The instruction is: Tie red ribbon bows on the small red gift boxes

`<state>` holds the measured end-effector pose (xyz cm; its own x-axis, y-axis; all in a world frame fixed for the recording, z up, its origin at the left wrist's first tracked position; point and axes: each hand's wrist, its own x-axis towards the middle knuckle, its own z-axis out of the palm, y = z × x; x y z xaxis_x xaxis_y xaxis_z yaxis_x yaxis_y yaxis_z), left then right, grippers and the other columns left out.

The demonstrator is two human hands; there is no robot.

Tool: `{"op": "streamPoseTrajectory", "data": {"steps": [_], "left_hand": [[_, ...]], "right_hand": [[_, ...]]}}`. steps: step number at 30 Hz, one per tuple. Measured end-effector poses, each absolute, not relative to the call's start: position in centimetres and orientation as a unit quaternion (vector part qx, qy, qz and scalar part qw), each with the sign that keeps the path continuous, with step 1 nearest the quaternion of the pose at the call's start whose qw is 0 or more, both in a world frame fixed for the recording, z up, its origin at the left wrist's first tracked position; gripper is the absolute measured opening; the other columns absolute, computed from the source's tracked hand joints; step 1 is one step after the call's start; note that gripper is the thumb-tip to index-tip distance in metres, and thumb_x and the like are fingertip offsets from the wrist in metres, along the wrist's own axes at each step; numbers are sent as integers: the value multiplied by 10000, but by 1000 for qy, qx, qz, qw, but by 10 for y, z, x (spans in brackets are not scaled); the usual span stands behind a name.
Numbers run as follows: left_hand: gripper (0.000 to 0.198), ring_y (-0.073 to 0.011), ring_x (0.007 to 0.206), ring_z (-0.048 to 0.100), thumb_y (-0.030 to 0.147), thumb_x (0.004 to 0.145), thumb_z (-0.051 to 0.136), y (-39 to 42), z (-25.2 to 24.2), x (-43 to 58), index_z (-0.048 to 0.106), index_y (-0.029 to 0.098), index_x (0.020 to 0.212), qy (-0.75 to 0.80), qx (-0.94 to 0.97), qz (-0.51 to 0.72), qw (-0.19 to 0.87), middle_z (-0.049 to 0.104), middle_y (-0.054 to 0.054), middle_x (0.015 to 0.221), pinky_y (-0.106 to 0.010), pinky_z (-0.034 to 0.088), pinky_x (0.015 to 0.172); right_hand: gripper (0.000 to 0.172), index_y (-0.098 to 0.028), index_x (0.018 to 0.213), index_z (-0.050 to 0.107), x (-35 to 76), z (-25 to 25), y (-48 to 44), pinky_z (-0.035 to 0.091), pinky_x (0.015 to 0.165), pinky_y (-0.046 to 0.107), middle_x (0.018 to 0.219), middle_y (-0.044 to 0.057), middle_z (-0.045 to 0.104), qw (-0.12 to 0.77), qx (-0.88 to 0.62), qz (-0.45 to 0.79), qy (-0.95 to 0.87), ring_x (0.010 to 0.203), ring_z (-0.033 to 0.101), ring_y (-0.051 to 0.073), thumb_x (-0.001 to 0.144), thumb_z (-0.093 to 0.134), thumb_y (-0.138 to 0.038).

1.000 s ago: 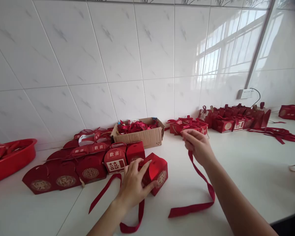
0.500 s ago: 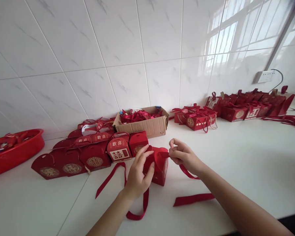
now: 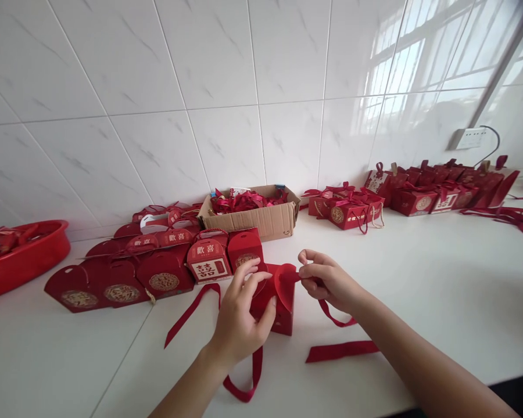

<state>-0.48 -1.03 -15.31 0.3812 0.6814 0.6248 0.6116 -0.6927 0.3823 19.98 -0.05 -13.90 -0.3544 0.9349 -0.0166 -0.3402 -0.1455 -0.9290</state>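
Note:
In the head view, a small red gift box (image 3: 283, 310) stands on the white counter with its rounded top flaps folded together. My left hand (image 3: 242, 313) holds it from the left, fingers on the top and thumb at the front, loosely curved. My right hand (image 3: 331, 281) pinches a dark red ribbon (image 3: 336, 320) at the box's right side, where it comes out from the flaps. More ribbon (image 3: 256, 371) trails on the left, looping below my left hand. A flat ribbon end (image 3: 342, 351) lies on the right. My left palm hides part of the box.
Several red boxes (image 3: 165, 281) stand in rows at the left, behind a red basin's (image 3: 30, 255) right side. A cardboard box (image 3: 250, 223) of ribbons is at the wall. Tied boxes (image 3: 355, 215) and loose ribbons (image 3: 505, 219) are at the right, below a socket (image 3: 468, 139).
The view has shifted slightly. My left thumb and fingers have spread a little wider at the box. My right hand keeps its pinch on the ribbon, almost in place.

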Motion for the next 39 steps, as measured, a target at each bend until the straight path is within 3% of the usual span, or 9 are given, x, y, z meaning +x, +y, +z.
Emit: {"op": "streamPoseTrajectory", "data": {"steps": [6, 13, 20, 30, 35, 39], "left_hand": [[412, -280, 1166, 480, 192, 770, 531, -13, -152, -6, 552, 237, 1180, 393, 840, 370, 57, 398, -104, 1334, -441, 453, 960], [353, -294, 1153, 485, 207, 763, 534, -13, -153, -7, 591, 228, 1111, 400, 838, 366, 64, 424, -102, 1328, -469, 441, 954], [330, -283, 1105, 511, 222, 783, 529, -12, -153, -5, 621, 240, 1100, 406, 831, 376, 53, 466, -94, 1304, -468, 436, 941], [146, -227, 928, 624, 170, 785, 559, -1, -150, 5, 678, 231, 846, 433, 798, 420, 9, 611, -66, 1105, -423, 467, 868], [131, -204, 895, 638, 198, 818, 553, 3, -141, 2, 682, 216, 829, 419, 797, 435, 10, 624, -66, 1019, -368, 506, 813], [131, -167, 811, 643, 201, 823, 559, 6, -127, 2, 686, 217, 850, 399, 793, 461, -3, 627, -48, 963, -310, 523, 751]], "right_hand": [[160, -220, 771, 391, 196, -142, -3, 129, 372, 186, 472, -81, 461, 435, -340, 666, -501, 400, 218, 51, 729, 542, -188], [94, -197, 807, 546, 195, -136, -11, 196, 422, 202, 473, -90, 346, 414, -389, 531, -629, 440, 228, 63, 744, 504, -142], [99, -185, 804, 644, 191, -137, -15, 295, 475, 232, 555, -36, 483, 395, -401, 343, -752, 498, 334, 84, 797, 545, -190], [128, -210, 811, 652, 185, -150, -7, 399, 545, 267, 684, 14, 618, 443, -387, 308, -747, 578, 484, 128, 842, 531, -238], [157, -219, 885, 672, 189, -146, -4, 472, 725, 329, 901, 75, 621, 495, -390, 261, -731, 826, 581, 196, 857, 544, -306], [236, -249, 1027, 646, 187, -133, -2, 402, 944, 394, 1096, 81, 602, 501, -378, 289, -723, 1068, 538, 228, 898, 479, -353]]}}
